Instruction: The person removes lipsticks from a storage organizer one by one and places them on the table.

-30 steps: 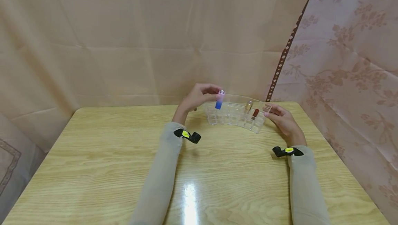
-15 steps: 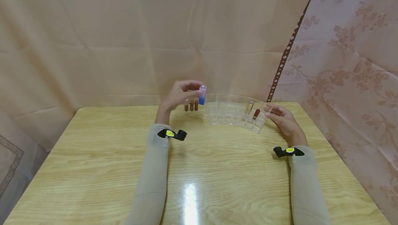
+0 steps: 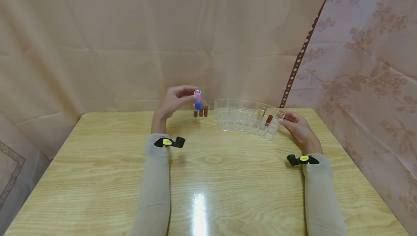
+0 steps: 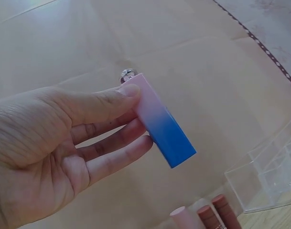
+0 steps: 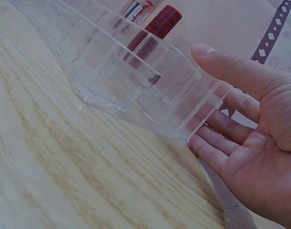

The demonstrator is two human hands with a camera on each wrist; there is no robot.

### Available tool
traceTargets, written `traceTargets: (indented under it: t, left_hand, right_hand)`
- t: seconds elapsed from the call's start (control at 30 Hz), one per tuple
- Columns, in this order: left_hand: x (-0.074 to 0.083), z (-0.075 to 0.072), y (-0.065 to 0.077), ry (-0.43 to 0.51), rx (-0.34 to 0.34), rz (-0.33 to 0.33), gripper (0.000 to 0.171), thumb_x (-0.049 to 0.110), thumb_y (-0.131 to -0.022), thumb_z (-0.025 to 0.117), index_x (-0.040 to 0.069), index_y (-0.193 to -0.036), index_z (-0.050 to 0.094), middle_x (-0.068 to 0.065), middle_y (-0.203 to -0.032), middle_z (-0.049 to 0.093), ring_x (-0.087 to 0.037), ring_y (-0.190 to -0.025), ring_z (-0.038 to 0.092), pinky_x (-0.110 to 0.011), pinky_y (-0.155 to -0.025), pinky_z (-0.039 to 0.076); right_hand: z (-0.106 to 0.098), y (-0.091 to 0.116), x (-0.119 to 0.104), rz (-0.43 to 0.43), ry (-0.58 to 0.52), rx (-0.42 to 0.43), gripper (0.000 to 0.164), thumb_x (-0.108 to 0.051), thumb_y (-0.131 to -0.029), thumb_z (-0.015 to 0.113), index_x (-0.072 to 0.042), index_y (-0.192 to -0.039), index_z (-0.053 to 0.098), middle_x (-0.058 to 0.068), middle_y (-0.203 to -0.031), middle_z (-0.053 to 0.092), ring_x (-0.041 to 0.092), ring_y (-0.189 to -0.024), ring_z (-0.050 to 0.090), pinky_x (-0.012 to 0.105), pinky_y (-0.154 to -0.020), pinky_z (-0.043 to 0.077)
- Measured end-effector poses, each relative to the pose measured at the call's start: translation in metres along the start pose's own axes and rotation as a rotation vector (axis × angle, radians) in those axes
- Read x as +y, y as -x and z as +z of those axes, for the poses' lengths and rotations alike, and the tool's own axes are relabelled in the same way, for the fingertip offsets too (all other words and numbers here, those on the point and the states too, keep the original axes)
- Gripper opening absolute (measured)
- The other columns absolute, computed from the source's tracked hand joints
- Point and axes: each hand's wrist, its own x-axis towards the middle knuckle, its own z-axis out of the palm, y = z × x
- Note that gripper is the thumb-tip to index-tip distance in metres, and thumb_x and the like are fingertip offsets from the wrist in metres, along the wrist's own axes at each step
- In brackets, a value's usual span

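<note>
Lipstick [image 4: 167, 129], pink on top and blue below, is pinched near its top by the left hand [image 3: 169, 102], up in the air close to three small tubes [image 3: 206, 111], so it could drop if the grip slips, or bump them over if it dips too low. The right hand [image 3: 300, 130] holds one end of the clear tray [image 3: 224, 123], and a hard tug could slide it and shake the gold stick [image 3: 262, 111] and red stick [image 5: 164, 22] inside. Letters [image 5: 136, 10] beside the red stick and two yellow tags [image 3: 167, 142] are too blurry to read.
</note>
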Motion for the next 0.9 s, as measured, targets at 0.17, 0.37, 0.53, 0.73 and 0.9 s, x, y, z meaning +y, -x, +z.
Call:
traceTargets:
  t: [0.17, 0.37, 0.53, 0.73, 0.9]
  left_hand:
    - [-0.003, -0.008, 0.004, 0.012, 0.017, 0.011, 0.031, 0.004, -0.093, 0.072, -0.003, -0.123, 0.069, 0.006, -0.108, 0.075, -0.012, -0.102, 0.068, -0.023, -0.092, 0.056]
    - [-0.008, -0.017, 0.006, 0.031, 0.054, 0.023, 0.032, 0.004, -0.094, 0.072, -0.005, -0.124, 0.068, 0.006, -0.105, 0.075, -0.012, -0.099, 0.069, -0.023, -0.091, 0.057]
    - [-0.014, -0.021, 0.007, 0.048, 0.078, 0.018, 0.032, 0.005, -0.094, 0.072, -0.003, -0.124, 0.068, 0.005, -0.107, 0.075, -0.013, -0.1, 0.069, -0.025, -0.092, 0.057]
    - [-0.02, -0.023, 0.007, 0.047, 0.095, -0.005, 0.033, 0.004, -0.094, 0.072, -0.005, -0.125, 0.067, 0.007, -0.106, 0.075, -0.011, -0.1, 0.069, -0.023, -0.09, 0.057]
    - [-0.023, -0.023, 0.006, 0.052, 0.114, -0.016, 0.036, 0.001, -0.094, 0.07, -0.011, -0.127, 0.063, 0.01, -0.103, 0.074, -0.01, -0.098, 0.069, -0.022, -0.087, 0.058]
  right_hand:
    - [0.001, -0.001, 0.0, -0.006, 0.019, -0.003, 0.058, -0.007, -0.1, 0.064, 0.001, -0.152, 0.04, -0.014, -0.122, 0.066, -0.006, -0.112, 0.063, 0.008, -0.094, 0.049]
    - [0.001, -0.001, 0.001, -0.009, 0.013, 0.006, 0.059, -0.007, -0.1, 0.065, 0.002, -0.152, 0.039, -0.014, -0.122, 0.066, -0.005, -0.112, 0.063, 0.009, -0.094, 0.05]
    - [0.001, 0.0, 0.003, -0.006, -0.031, 0.008, 0.06, -0.005, -0.099, 0.065, 0.003, -0.152, 0.038, -0.01, -0.125, 0.064, -0.003, -0.112, 0.063, 0.01, -0.094, 0.051]
    - [0.0, 0.0, 0.002, 0.009, -0.029, 0.002, 0.06, -0.005, -0.099, 0.064, 0.001, -0.153, 0.038, -0.009, -0.126, 0.064, -0.002, -0.113, 0.062, 0.01, -0.095, 0.05]
    - [0.0, 0.0, -0.001, 0.016, 0.001, -0.011, 0.063, -0.009, -0.1, 0.065, 0.002, -0.155, 0.035, -0.01, -0.128, 0.062, -0.004, -0.115, 0.062, 0.008, -0.095, 0.049]
